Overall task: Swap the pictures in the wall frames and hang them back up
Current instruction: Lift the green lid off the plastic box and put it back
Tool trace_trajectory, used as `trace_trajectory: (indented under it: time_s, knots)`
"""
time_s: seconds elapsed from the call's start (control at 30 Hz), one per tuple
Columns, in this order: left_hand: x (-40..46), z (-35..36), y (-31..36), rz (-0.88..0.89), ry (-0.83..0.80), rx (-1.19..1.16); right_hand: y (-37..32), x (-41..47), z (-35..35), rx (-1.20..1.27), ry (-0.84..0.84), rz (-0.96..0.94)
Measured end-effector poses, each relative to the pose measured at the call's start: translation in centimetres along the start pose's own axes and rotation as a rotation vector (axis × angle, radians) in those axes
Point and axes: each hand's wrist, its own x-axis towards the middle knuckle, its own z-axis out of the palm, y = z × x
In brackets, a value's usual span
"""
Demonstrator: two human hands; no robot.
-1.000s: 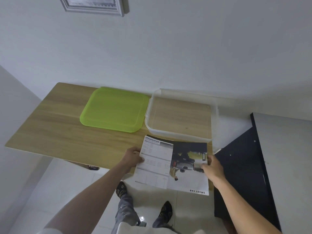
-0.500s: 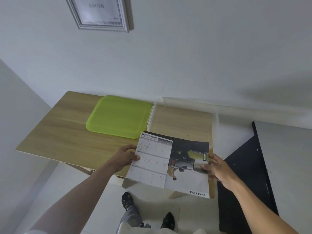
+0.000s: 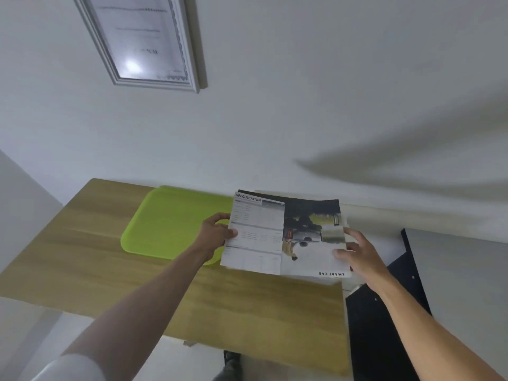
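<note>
Printed sheet [image 3: 286,237] now raised farther over table [image 3: 82,257], left hand [image 3: 215,235] and right hand [image 3: 360,253] fingers pinching its side edges

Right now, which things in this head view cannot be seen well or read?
- Wall frame: top is cut off by the picture's upper edge; its text is blurred and a glare spot covers part.
- Clear box: hidden behind the printed sheet held by the left hand and right hand.
- Small table text on the sheet: too small to read.
- Green lid: near corner hidden by the left hand.
</note>
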Motion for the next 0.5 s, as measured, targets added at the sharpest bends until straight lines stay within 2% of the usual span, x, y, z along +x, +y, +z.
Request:
trace_trajectory:
  time_s: [0.13,0.3,0.4,0.5]
  knots:
    - [3.7,2.8,1.3,0.049,0.026,0.141,-0.2,2.7,0.6,-0.210,0.126,0.006]
    - [8.0,5.5,0.6,0.056,0.061,0.368,0.0,5.9,2.0,-0.558,0.139,0.068]
    - [9.3,6.6,-1.0,0.058,0.088,0.585,0.7,7.3,3.7,-0.875,0.118,0.081]
    - [9.7,7.7,-2.6,0.091,0.086,0.907,1.3,8.3,4.9,-1.041,0.088,0.105]
